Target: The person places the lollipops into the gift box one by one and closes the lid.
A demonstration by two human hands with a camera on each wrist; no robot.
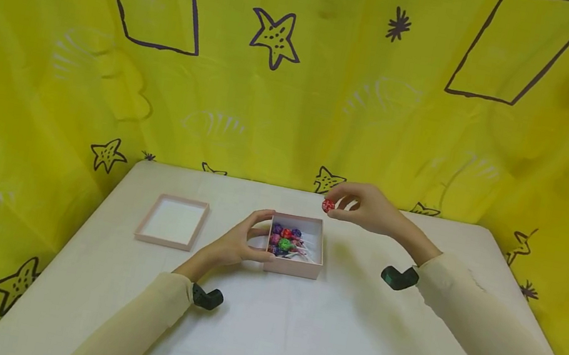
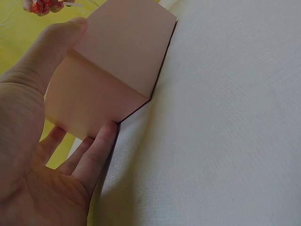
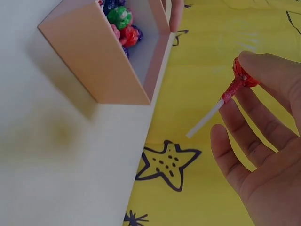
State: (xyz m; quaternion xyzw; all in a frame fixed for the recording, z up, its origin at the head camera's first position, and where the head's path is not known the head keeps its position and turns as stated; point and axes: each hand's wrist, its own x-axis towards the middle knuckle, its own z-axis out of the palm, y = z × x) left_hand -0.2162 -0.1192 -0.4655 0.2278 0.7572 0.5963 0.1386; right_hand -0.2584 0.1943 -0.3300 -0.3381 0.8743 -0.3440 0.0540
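A red-wrapped lollipop (image 3: 243, 75) is pinched by its head between the thumb and fingers of my right hand (image 1: 367, 208), its white stick pointing away from the palm. That hand is above and to the right of a pink box (image 1: 292, 268). Inside the box lie several lollipops (image 1: 285, 243) in purple, red, pink and green wrappers, heads to the left and sticks to the right. My left hand (image 1: 238, 244) grips the box from its left side, thumb at the near wall (image 2: 127, 37) and fingers toward the far side.
A pink-rimmed box lid (image 1: 168, 244) lies to the left on the white-covered table (image 1: 235, 327). Yellow curtains (image 1: 284, 114) printed with dark stars hang behind the table and along both sides. Dark wrist devices (image 1: 399, 278) sit at both sleeves.
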